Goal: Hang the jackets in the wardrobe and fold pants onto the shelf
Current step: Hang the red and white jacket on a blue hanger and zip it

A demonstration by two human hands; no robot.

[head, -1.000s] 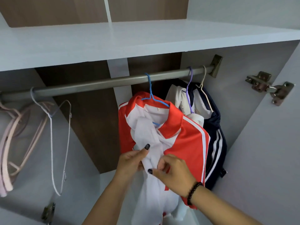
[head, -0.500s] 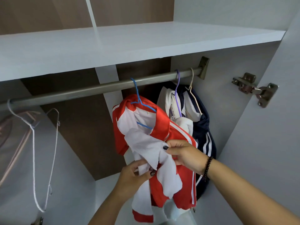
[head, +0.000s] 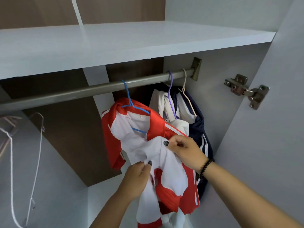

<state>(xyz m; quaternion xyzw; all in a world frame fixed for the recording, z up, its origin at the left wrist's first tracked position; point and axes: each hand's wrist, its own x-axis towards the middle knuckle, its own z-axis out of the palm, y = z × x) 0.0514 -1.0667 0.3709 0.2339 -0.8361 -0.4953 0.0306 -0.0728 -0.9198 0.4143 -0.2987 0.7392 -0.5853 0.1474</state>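
A red and white jacket (head: 158, 127) hangs on a blue hanger (head: 130, 102) from the metal rail (head: 69, 93). My right hand (head: 184, 148) pinches the white front edge near the collar. Lower down, my left hand (head: 136, 178) grips the other white front edge. To the right hang a white garment on a purple hanger (head: 171, 97) and a navy jacket (head: 199, 129) with white stripes on a cream hanger (head: 185, 94). The wardrobe shelf (head: 131, 45) runs above the rail.
An empty white wire hanger (head: 36, 162) hangs at the left, with pinkish hangers (head: 6, 125) behind it. The wardrobe's right wall carries a metal door hinge (head: 246, 91). The open door panel (head: 283, 112) stands at the right.
The view has shifted and moved closer. My left hand dropped lower on the jacket front while my right hand rose toward the collar; the front edges are pulled apart.
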